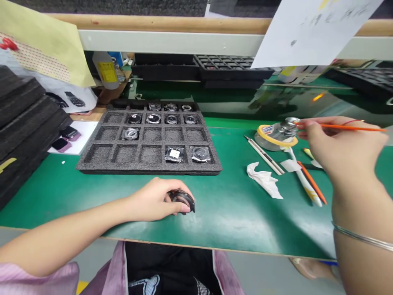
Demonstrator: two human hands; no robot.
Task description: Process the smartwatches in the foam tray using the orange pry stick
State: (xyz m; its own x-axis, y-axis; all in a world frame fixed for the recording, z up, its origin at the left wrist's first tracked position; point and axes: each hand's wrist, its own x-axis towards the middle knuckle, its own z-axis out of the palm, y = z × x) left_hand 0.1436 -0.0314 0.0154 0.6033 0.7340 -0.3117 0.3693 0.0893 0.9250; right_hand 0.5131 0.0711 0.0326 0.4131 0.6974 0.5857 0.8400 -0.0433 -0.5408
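Note:
My left hand (156, 198) is closed around a round black watch case (183, 198) near the front edge of the green table. Fingers and thumb cover part of the case. Over on the right, my right hand (346, 143) pinches a thin orange stick (353, 126), its kind unclear. The stick's left end is at the metal top (291, 124) of a small clear bottle (276, 133); whether it touches cannot be made out. A yellow tape roll (264, 135) encircles the bottle. Between the hands lies a crumpled white tissue (265, 180).
A grey foam tray (150, 153) holds several wrapped round watch parts in its compartments. Pens (265, 157), a white toothbrush (303, 180) and an orange tool (313, 183) lie right. Black foam trays (24, 135) are stacked left; a shelf beam (172, 41) spans the back.

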